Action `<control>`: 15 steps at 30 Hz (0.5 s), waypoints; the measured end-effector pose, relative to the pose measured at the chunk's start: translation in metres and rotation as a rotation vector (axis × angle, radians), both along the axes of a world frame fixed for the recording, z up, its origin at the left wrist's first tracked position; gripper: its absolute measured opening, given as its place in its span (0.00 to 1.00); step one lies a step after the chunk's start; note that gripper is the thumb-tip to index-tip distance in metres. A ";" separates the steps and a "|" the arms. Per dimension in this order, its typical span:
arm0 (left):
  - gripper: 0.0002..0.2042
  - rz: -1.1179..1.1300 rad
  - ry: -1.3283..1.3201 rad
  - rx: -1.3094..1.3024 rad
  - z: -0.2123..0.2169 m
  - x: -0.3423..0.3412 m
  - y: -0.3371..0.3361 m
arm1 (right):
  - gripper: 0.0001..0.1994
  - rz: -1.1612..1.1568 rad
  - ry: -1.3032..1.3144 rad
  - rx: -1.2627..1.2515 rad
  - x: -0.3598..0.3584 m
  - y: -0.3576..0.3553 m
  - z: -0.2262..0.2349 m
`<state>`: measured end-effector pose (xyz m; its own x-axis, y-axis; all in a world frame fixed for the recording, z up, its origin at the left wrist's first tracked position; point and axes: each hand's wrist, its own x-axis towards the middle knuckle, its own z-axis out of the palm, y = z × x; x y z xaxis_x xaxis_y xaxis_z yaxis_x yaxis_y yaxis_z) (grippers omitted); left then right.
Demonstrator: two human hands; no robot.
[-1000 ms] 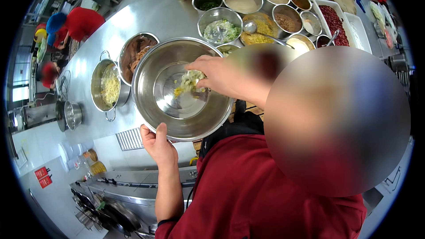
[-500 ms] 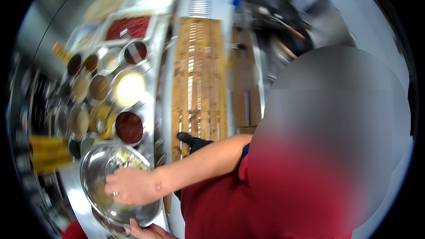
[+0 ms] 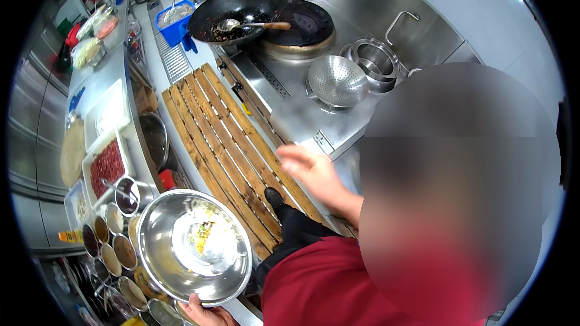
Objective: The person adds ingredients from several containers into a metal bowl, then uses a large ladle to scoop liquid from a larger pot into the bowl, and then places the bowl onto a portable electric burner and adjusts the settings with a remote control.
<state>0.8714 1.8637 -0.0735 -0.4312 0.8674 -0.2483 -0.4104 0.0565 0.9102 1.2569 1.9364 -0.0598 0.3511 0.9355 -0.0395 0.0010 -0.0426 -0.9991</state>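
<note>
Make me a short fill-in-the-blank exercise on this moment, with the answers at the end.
1. The left hand grips the metal bowl by its ____.
2. The right hand holds ____.
3. The ladle lies in a wok that is ____ in colour.
4. The strainer is pierced with many small ____.

Answers: rim; nothing; black; holes.

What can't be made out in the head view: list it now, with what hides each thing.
Head view, throughout:
Bare left hand: any fingers beneath the wide, round, shiny steel bowl are hidden by it; the lower edge cuts off the forearm.
Bare right hand: a large, round blurred patch covers most of the arm behind it.
Small yellow food bits in the bowl: too small to identify.
</note>
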 end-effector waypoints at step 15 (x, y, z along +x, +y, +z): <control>0.22 -0.089 0.204 -0.076 0.026 0.109 0.174 | 0.13 0.103 0.200 -0.554 0.289 0.406 -0.045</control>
